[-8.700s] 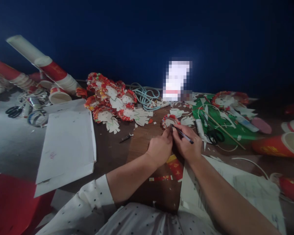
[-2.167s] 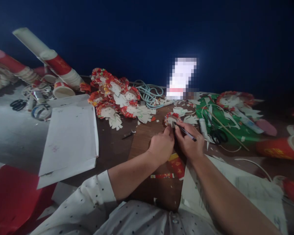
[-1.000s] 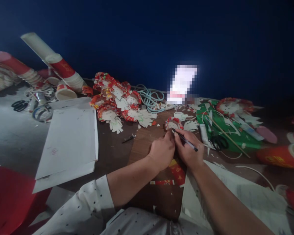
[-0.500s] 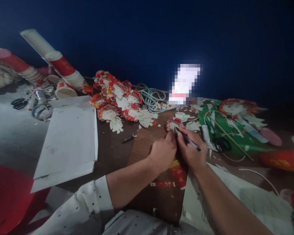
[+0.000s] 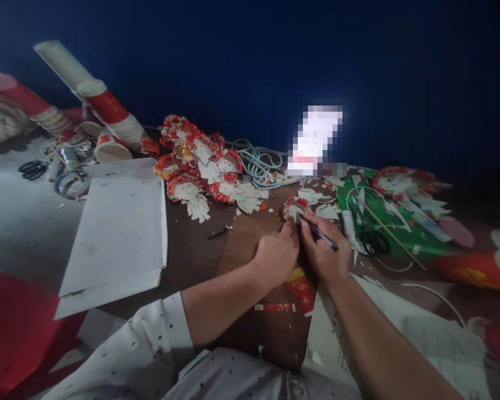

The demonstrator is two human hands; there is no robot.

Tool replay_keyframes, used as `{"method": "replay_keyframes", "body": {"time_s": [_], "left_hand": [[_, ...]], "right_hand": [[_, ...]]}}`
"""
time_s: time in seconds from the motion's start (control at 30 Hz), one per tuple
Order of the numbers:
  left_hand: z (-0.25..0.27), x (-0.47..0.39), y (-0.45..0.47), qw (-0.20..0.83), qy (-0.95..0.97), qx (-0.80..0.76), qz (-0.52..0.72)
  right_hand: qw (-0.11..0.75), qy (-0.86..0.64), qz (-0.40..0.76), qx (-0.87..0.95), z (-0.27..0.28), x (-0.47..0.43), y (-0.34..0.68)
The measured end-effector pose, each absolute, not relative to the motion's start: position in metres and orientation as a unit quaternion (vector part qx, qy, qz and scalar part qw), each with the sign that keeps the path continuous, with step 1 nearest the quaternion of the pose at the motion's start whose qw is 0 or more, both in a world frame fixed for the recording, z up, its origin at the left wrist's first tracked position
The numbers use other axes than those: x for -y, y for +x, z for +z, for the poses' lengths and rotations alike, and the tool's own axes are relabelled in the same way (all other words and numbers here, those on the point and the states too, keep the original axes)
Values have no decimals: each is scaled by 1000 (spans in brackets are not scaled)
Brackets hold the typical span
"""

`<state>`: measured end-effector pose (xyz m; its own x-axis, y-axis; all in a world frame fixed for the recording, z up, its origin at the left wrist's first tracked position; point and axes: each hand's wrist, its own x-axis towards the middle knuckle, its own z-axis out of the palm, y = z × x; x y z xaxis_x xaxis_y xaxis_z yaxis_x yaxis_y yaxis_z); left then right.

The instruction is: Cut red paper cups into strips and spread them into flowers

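Observation:
Toward the middle of the table lies a small paper craft, a white paper cutout ringed by a red, patterned rim. My left hand is closed, its index finger pressing the craft's near edge and its other fingers curled under. In my right hand is a dark pen, slanted with its tip at the white cutout. The fingers of that hand are wrapped round the pen. My hands partly cover the craft's near side. Just behind it are white leaf-shaped paper cutouts.
Similar red-rimmed crafts are heaped left of centre, beside a coiled pale-blue cord. White sheets and stacked paper cups stand left. A lit phone leans at the back. Black scissors lie on green material at right.
The view has shifted slightly, so the table's things sit a little differently in the picture. Both hands stay at the craft, and the pen's tip remains on the cutout.

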<state>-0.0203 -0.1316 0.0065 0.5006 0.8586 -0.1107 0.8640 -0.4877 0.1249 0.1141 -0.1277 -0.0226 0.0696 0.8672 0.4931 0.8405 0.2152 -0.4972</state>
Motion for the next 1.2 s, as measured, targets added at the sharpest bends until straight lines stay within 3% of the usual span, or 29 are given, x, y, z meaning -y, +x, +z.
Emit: {"method": "replay_keyframes", "body": {"time_s": [1.2], "left_hand": [[6,131,-20,100,857,-504,-19]], "right_hand": [[388,-589,44,708,-21,126,111]]}}
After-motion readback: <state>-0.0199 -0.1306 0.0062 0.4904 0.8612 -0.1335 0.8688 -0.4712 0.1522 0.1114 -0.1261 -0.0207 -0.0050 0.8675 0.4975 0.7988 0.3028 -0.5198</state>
